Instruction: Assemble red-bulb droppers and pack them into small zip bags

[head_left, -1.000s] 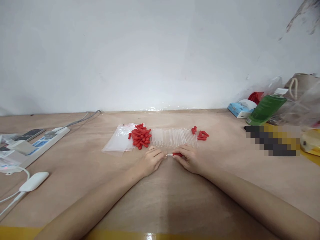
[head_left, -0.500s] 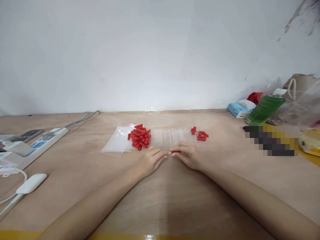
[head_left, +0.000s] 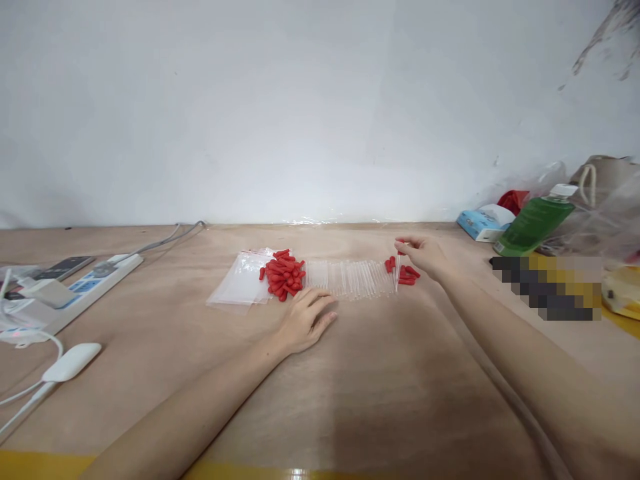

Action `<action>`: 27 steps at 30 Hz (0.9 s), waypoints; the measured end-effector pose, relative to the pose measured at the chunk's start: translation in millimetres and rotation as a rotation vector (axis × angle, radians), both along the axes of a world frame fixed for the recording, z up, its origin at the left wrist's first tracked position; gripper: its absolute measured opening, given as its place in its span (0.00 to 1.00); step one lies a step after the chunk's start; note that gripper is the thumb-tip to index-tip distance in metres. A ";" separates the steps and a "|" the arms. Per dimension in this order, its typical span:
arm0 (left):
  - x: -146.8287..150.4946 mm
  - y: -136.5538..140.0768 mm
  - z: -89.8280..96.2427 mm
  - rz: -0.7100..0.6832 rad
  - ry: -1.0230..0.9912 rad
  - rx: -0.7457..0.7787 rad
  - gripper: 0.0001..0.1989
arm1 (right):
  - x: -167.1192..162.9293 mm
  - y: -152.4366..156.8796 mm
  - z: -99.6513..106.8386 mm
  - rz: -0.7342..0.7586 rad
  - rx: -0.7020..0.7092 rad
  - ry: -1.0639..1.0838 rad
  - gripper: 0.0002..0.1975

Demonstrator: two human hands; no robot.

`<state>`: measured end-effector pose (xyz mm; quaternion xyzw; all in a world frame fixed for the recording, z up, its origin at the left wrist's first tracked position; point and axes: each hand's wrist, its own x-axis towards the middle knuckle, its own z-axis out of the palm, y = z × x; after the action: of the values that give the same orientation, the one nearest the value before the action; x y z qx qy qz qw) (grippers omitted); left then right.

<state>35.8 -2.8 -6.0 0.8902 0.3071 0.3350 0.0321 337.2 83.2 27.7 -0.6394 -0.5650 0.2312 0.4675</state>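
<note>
My right hand [head_left: 423, 255] pinches the red rubber bulb of a glass dropper [head_left: 397, 275] between thumb and fingertips. The clear tube hangs nearly upright in front of a small group of red-bulbed pieces [head_left: 411, 273] at the right. Flat on the table, my left hand [head_left: 304, 321] lies with its fingers loosely apart and nothing in it. Just beyond it is a heap of red rubber bulbs [head_left: 284, 275]. A row of clear glass tubes [head_left: 357, 277] lies side by side between the heap and the small group.
Clear plastic bags [head_left: 233, 287] lie left of the heap. A power strip [head_left: 100, 287] with cables, a phone [head_left: 65, 267] and a white device [head_left: 75, 362] are at the left. A tissue pack [head_left: 480, 225] and green bottle [head_left: 537, 223] stand at the back right.
My right hand has gone right and away from me, from beside my left hand to the small red group, with the dropper now hanging from it. My left hand stayed nearly in place.
</note>
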 end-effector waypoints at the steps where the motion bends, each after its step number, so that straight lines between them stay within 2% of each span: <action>1: -0.1 0.1 -0.3 0.003 0.004 -0.002 0.12 | 0.1 5.6 -4.9 -0.024 -0.049 -0.083 0.16; 4: -0.6 0.0 -0.3 0.009 0.022 -0.008 0.12 | -4.1 17.4 -19.2 -0.055 -0.133 -0.283 0.17; 7: -0.6 -0.6 0.6 0.015 0.035 -0.016 0.12 | -7.4 20.0 -26.1 -0.049 -0.147 -0.346 0.18; 10: -0.5 -0.7 0.9 0.010 0.040 -0.019 0.12 | -6.4 13.3 -23.8 -0.081 -0.159 -0.401 0.23; 14: -0.2 -0.2 -0.4 0.010 0.034 -0.023 0.12 | -2.9 -3.0 -14.9 -0.227 -0.279 -0.518 0.14; 18: 0.2 0.1 -1.2 0.022 0.041 -0.030 0.12 | -4.0 -12.7 -9.4 -0.168 -0.441 -0.517 0.11; 27: -0.1 -1.2 0.4 0.038 0.067 -0.040 0.10 | -13.2 -8.9 -2.8 -0.105 -0.536 -0.590 0.06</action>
<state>35.7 -3.9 -5.7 0.8940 0.3314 0.2996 0.0332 323.9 74.3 24.9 -0.8055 -0.5612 0.1529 0.1130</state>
